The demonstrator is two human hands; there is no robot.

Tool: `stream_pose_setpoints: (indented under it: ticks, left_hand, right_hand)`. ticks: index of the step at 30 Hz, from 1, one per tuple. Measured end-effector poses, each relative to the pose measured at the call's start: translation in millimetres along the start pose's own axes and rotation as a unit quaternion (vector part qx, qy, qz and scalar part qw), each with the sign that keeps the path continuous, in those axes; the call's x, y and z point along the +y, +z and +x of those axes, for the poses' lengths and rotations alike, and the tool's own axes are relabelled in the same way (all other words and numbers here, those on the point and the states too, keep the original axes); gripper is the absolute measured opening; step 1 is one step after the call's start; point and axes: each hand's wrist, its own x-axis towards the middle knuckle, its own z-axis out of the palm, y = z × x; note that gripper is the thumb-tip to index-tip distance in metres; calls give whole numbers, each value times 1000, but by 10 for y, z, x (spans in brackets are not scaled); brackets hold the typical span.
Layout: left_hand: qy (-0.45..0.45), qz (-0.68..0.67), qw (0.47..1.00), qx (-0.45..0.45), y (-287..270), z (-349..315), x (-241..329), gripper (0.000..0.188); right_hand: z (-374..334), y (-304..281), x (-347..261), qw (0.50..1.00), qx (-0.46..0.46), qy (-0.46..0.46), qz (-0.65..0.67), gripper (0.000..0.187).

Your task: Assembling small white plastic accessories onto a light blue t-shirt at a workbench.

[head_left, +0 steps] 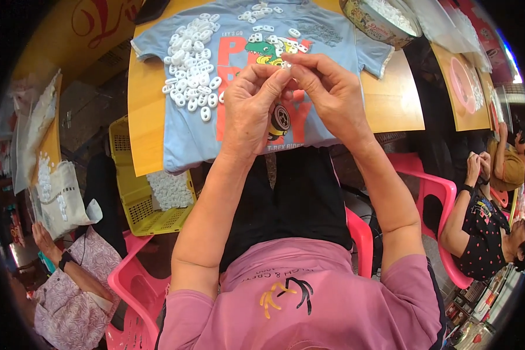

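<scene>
My left hand (252, 102) and my right hand (332, 93) meet above a light blue printed T-shirt (184, 146) spread over the table. Thumb and fingers of both are pinched around a small white plastic piece (286, 65), mostly hidden by the fingertips. To the left of my hands lies a heap of white oval plastic pieces (193, 64), each with two dark openings. Beyond my fingertips, a few more ovals (263, 28) are scattered on the shirt. A patch of tiny grey parts (322, 34) lies at the far right of the cloth.
A round decorated tin (379, 26) holding white pieces stands at the far right. The wooden table (394, 99) shows around the shirt. Below its left side, a yellow crate (122, 175) stands by a bag of white pieces (172, 189). Other people sit on both sides near pink chairs (429, 184).
</scene>
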Motion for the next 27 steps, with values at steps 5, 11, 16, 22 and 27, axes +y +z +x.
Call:
stream_pose_setpoints:
  ticks: [5,11,16,22,27]
  left_hand:
    - [-7,6,1000,-23,-16,-2,18,16]
    - [61,81,993,-52,55,-14,-5,34]
    - [121,155,975,-104,49,-15,-2,46]
    - [72,74,986,-134,22,-37,23,39]
    - [89,81,985,-127,19,-20,33,30]
  right_hand:
    - [24,-73,-32,985,-33,93,143,28]
    - [4,-95,-104,957,-61,100,265,56]
    - [-2,-45,-150,916,-81,139,369,64]
    - [-6,-44,-224,892,-89,188,402,69]
    - [-61,21,-254,892,-52,175,415,70]
